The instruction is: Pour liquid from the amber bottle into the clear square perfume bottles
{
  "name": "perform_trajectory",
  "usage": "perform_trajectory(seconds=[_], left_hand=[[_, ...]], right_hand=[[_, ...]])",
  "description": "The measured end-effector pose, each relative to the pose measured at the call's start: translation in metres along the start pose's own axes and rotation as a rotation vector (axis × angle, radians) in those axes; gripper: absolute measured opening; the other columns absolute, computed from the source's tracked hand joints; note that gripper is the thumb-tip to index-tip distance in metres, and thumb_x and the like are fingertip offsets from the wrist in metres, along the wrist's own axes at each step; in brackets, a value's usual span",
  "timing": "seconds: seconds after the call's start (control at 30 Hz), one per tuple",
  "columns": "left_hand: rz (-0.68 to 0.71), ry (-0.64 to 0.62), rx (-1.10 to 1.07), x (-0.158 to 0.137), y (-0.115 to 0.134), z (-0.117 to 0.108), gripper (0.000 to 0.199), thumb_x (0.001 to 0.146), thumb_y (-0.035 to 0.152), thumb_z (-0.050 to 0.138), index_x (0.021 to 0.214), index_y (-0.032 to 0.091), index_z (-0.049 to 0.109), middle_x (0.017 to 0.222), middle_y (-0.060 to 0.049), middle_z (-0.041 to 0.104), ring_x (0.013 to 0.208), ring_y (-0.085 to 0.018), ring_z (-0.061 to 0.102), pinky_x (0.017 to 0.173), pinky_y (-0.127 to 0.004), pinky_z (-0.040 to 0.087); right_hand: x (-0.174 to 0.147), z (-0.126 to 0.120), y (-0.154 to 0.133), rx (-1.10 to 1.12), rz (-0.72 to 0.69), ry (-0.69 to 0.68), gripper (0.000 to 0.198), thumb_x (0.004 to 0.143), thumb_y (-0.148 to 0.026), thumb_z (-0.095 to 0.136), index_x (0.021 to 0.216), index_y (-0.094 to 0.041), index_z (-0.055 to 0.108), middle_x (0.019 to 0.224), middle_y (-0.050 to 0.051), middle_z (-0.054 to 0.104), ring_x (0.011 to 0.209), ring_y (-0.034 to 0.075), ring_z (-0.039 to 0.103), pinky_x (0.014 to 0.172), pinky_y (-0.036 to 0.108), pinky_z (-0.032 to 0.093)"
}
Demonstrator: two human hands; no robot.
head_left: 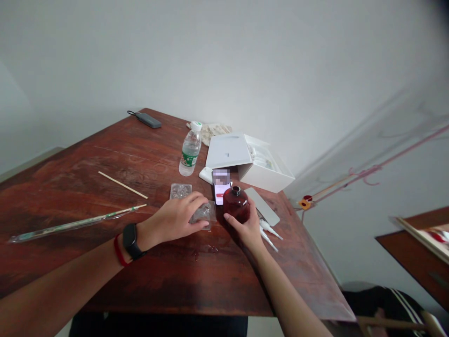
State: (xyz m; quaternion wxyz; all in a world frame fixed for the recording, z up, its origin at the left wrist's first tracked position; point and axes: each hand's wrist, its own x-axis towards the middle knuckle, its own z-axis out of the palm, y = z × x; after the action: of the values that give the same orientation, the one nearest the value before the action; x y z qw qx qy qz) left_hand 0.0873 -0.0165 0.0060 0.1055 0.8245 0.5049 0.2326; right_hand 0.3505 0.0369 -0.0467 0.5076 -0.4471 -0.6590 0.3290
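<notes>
My right hand (247, 227) is wrapped round a dark red glass bottle (235, 204) with a short narrow neck and no cap. The bottle looks upright, over the table just in front of a phone (221, 187). A small clear plastic tray (209, 213) with moulded shapes lies to its left. My left hand (182, 215) holds this tray, thumb on the near side and fingers on the far side. Behind that hand is a second clear tray (180, 190). Drops of liquid (212, 248) are on the wood near the trays.
A water bottle (190, 152) and an open white box (266, 175) stand farther back. A thin stick (122, 184) and a wrapped bundle of sticks (80, 225) lie left. White-tipped tools (270, 229) lie right. A grey device (149, 119) sits at the far left corner.
</notes>
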Motion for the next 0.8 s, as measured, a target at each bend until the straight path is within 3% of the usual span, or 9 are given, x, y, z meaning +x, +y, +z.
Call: perform_trajectory(seconds=[0.13, 0.33, 0.8], left_hand=[[-0.003, -0.002, 0.004, 0.0002, 0.0011, -0.0007, 0.044, 0.097, 0.036, 0.079, 0.133, 0.018, 0.061, 0.140, -0.011, 0.068, 0.100, -0.028, 0.076, 0.077, -0.037, 0.062], [0.004, 0.014, 0.000, -0.0003, 0.0004, 0.0001, 0.044, 0.097, 0.037, 0.077, 0.133, 0.019, 0.060, 0.139, -0.011, 0.068, 0.109, -0.030, 0.075, 0.083, -0.038, 0.063], [0.007, 0.014, -0.003, 0.0005, -0.0004, 0.0007, 0.043, 0.097, 0.037, 0.077, 0.132, 0.019, 0.060, 0.141, -0.011, 0.068, 0.102, -0.028, 0.076, 0.080, -0.036, 0.062]], right_hand=[[0.0005, -0.0007, -0.0013, -0.003, 0.005, 0.000, 0.083, 0.075, -0.042, 0.093, 0.146, -0.026, 0.055, 0.144, 0.014, 0.070, 0.135, 0.037, 0.065, 0.123, 0.061, 0.044], [0.0012, -0.0010, -0.0006, 0.003, 0.013, -0.010, 0.085, 0.076, -0.044, 0.093, 0.150, -0.026, 0.054, 0.147, 0.014, 0.069, 0.137, 0.037, 0.065, 0.124, 0.062, 0.043], [0.0029, -0.0031, 0.0061, 0.009, 0.019, -0.022, 0.082, 0.078, -0.044, 0.093, 0.148, -0.026, 0.054, 0.145, 0.014, 0.070, 0.137, 0.038, 0.064, 0.125, 0.066, 0.039]])
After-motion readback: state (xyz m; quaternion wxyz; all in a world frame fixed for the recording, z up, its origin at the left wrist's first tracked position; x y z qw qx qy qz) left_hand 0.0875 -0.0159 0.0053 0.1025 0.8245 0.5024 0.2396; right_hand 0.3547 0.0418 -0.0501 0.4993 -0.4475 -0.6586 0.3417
